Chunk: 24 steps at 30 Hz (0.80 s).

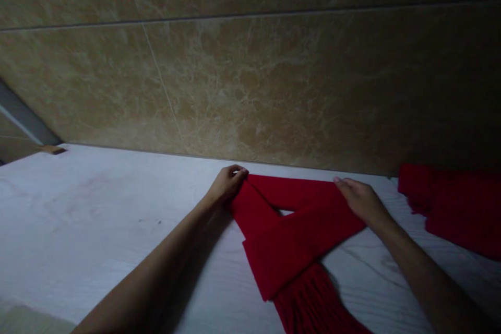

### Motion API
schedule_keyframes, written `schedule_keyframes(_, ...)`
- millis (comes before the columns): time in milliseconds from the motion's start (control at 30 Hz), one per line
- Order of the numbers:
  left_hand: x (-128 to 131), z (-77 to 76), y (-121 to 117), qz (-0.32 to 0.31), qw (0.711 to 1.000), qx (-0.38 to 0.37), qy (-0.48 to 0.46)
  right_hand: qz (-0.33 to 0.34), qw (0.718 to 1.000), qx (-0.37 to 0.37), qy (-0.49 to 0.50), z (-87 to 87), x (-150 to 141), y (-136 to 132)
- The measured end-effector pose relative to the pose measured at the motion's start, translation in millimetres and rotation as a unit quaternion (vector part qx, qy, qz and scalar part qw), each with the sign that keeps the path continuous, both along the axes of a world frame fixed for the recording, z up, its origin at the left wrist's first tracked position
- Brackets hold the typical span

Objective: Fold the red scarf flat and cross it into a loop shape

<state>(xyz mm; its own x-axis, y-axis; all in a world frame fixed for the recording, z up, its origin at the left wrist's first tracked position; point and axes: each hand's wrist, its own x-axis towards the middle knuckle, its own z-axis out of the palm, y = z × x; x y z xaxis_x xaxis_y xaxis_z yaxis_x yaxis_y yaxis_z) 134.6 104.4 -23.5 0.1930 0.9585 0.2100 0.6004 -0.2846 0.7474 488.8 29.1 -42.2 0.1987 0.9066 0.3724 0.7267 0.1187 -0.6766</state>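
Observation:
A red scarf (297, 240) lies on the white wood-grain tabletop, folded into a rough triangle with a small gap in its middle. Its fringe (317, 297) hangs out toward me at the bottom. With thumb and fingers together, my left hand (228, 183) pinches the scarf's far left corner. The far right corner is gripped by my right hand (358, 198), its thumb on top and the other fingers partly hidden. Between the two hands the far edge of the scarf runs nearly straight.
More folded red cloth (462, 209) lies at the right end of the white table (97, 209). Brown marbled wall tiles (242, 78) rise directly behind the table. A small wooden block (54, 150) sits at the far left corner, beside a grey post (25, 112).

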Motion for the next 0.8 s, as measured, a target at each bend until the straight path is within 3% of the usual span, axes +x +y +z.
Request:
schedule_keyframes(100,-3,2.8,0,-0.003,0.999,0.006,0.032,-0.012,1.0,0.013,-0.018,-1.8,2,2)
schedule_keyframes(267,-3,8.7,-9,0.066,0.99,0.071,0.099,-0.063,0.993,0.071,-0.066,2.3,3,0)
schedule_keyframes(333,3,10.7,-16,0.018,0.985,0.115,0.131,-0.039,0.991,0.094,-0.082,5.3,-4,-2)
schedule_keyframes(400,10,9.8,-22,-0.078,0.972,0.134,0.176,0.022,0.989,0.079,-0.12,5.0,-14,-4)
schedule_keyframes(500,17,3.7,-27,-0.173,0.954,0.075,0.234,0.117,0.973,-0.001,-0.198,-2.4,-28,-7)
schedule_keyframes(600,16,-1.7,-26,-0.173,0.952,0.02,0.251,0.137,0.963,-0.044,-0.227,-10.9,-33,-10)
schedule_keyframes(800,9,-2.5,-20,-0.158,0.972,0.022,0.171,0.13,0.961,-0.063,-0.235,-14.5,-28,-7)
